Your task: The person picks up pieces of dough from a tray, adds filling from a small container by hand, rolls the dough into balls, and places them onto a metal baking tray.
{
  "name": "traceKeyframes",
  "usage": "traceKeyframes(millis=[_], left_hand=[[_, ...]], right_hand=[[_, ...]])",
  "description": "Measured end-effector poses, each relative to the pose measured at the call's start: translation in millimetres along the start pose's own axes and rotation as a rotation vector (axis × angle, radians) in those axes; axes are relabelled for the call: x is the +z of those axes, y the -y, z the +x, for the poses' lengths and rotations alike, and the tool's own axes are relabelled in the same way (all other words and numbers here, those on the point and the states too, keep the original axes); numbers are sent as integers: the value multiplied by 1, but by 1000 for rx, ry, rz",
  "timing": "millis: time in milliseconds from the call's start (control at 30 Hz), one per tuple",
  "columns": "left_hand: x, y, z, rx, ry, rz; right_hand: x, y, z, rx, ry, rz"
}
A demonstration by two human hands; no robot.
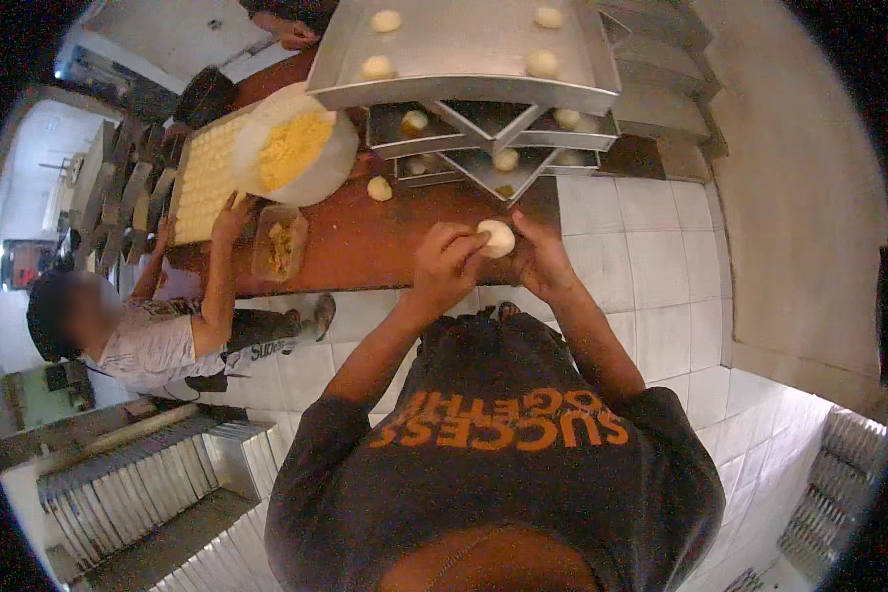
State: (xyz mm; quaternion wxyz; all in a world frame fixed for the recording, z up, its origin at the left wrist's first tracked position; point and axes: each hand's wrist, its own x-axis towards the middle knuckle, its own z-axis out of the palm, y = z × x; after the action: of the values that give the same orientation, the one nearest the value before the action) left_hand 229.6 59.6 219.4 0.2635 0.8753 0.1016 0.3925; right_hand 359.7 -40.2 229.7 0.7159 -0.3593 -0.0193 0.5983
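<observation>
The fingers and thumb of my left hand (448,263) pinch a pale, smooth dough piece (498,240) at its left edge, above the brown tabletop (340,251). Just right of the dough, my right hand (546,259) is cupped with its thumb raised and apart from the fingers; whether its fingertips touch the dough is unclear. A single dough ball (379,189) lies on the table, beyond my left hand. Ahead of me, metal baking trays (462,90) are stacked crosswise at angles, and spaced dough balls (542,64) sit in them.
Left of the stack stands a large whitish bowl (344,166) of yellow crumbly filling (294,150). Nearer is a clear plastic container (296,255) with filling scraps. A co-worker's hand (233,214) is beside a tray of dough pieces (203,185). Another person's hand (296,33) shows at the far end.
</observation>
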Motion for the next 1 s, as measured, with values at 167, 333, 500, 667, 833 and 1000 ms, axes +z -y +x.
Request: traceKeyframes(millis=[167, 333, 500, 667, 833, 1000], left_hand=[[-25, 28, -27, -16, -93, 84], [-54, 53, -52, -110, -424, -52], [-74, 67, -65, -499, -651, -283], [-86, 94, -112, -694, -454, -180], [-115, 110, -133, -775, -656, -75], [-139, 150, -155, -842, -619, -140]], right_hand=[[17, -28, 26, 163, 198, -127], [92, 20, 42, -12, 304, -984], [151, 157, 77, -1296, -188, -1181], [100, 158, 194, -994, -80, -2129], [113, 162, 196, -903, -209, -2164], [104, 164, 203, -798, -187, -2320]])
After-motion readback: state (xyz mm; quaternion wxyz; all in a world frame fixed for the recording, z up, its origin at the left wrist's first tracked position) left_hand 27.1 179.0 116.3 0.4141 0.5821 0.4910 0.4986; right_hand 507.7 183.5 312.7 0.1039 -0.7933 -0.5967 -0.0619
